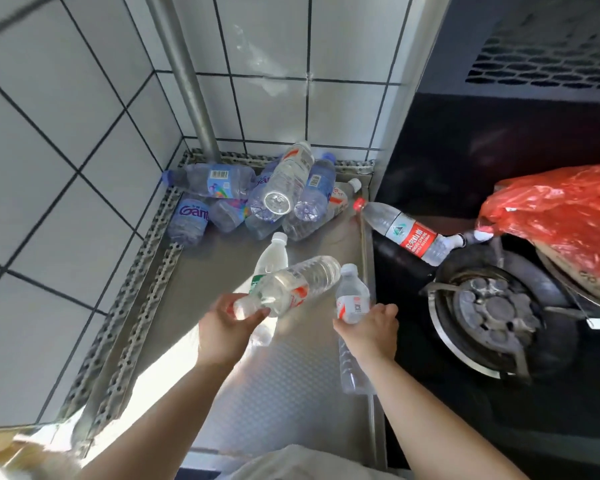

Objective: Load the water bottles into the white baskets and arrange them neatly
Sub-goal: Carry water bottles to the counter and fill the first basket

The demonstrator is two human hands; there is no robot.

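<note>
- Clear plastic bottle (298, 284) lies tilted across the left hand (231, 327), base pointing up and away; the fingers curl round its neck end, a grip that suits carrying rather than placing.
- Right hand (369, 329) wraps a small bottle (352, 299) at its lower half, cap up, red-and-white label facing the camera. Holding it upright likely keeps it ready to stand in a basket.
- Second clear bottle (349, 368) shows below the right wrist; whether the hand holds it too, I cannot tell.
- White-capped bottle (272, 254) with a green label lies on the steel shelf (291, 393), partly hidden behind the left-hand bottle.
- Bottle pile (257, 199) sits heaped in the back corner against the tiled wall (84, 133) and pipe (191, 81), where loose bottles collect and cannot roll off.
- Red-label bottle (409, 237) rests across the shelf edge toward the burner (492, 317), apart from the pile.
- Red bag (555, 209) lies at right, touching that bottle's end.
- White baskets are not in view, so both held bottles appear to be mid-transfer, with most of the loading not yet done.
</note>
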